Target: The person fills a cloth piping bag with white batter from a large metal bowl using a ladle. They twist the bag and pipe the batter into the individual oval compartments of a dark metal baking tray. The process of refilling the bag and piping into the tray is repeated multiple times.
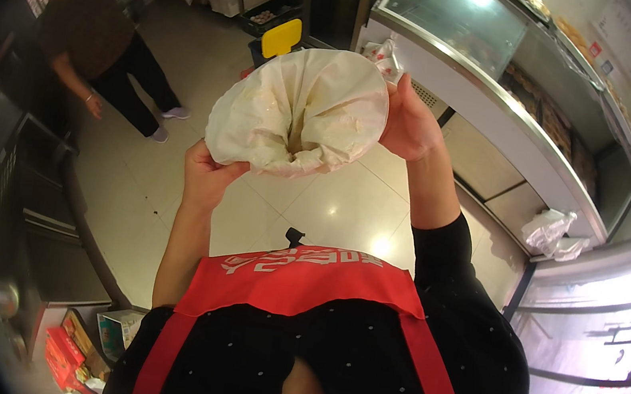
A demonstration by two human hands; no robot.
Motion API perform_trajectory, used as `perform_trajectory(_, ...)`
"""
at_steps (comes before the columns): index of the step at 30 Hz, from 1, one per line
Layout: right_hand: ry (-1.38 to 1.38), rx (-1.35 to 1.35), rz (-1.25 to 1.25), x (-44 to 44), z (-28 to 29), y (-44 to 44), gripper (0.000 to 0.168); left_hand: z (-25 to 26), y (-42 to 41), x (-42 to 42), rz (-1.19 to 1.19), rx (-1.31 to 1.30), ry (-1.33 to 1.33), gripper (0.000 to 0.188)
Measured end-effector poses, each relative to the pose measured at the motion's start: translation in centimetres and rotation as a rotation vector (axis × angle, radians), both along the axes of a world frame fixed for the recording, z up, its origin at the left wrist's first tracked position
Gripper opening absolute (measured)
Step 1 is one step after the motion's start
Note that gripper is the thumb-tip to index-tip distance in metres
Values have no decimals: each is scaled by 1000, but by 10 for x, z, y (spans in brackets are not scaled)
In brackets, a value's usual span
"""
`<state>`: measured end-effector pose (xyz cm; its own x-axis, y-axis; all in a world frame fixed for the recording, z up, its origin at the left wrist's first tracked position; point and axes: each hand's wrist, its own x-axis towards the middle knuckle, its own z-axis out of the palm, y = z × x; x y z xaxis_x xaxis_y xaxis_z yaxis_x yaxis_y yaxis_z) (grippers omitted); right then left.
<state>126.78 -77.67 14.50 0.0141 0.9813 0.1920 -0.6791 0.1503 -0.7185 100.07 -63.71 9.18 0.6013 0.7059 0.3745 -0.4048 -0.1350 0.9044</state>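
Both my hands hold up a round, white, gathered cloth cap or cover [255,110], its folds running into a dark hollow at its lower middle. My left hand [208,175] pinches its lower left edge between thumb and fingers. On the right side, my right hand [414,120] grips the rim, its fingers partly hidden behind the fabric. Small pale specks show on the cloth. I wear a red apron [303,286] with white print over a black dotted top.
A person [87,32] stands at the left on the tiled floor [264,214]. A glass display counter [505,96] runs along the right, with plastic bags [550,230] by its lower end. A bin with a yellow lid [282,37] is beyond the cloth. Boxes [67,349] lie at lower left.
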Motion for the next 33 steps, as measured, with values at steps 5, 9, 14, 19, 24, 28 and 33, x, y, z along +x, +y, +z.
perform_trajectory(5,-2,-116,-44,-5,8,25,38,-1,-1,-11,45,-34,-12,33)
perform_trajectory(9,85,-245,88,-34,-1,77,36,3,-5,-21,133,-102,-204,31)
perform_trajectory(14,89,-389,57,-98,-33,135,30,-9,10,-63,497,-191,-276,24)
perform_trajectory(19,-95,-291,331,-188,-82,149,30,-24,29,-120,841,29,-144,20)
perform_trajectory(24,-128,-234,261,-309,-55,185,29,-37,44,-194,1053,-22,-131,19)
perform_trajectory(28,-76,-280,468,-354,-68,225,31,-58,54,-243,1346,384,272,19)
perform_trajectory(33,-110,-537,500,-390,-93,274,28,-64,74,-299,1371,291,257,18)
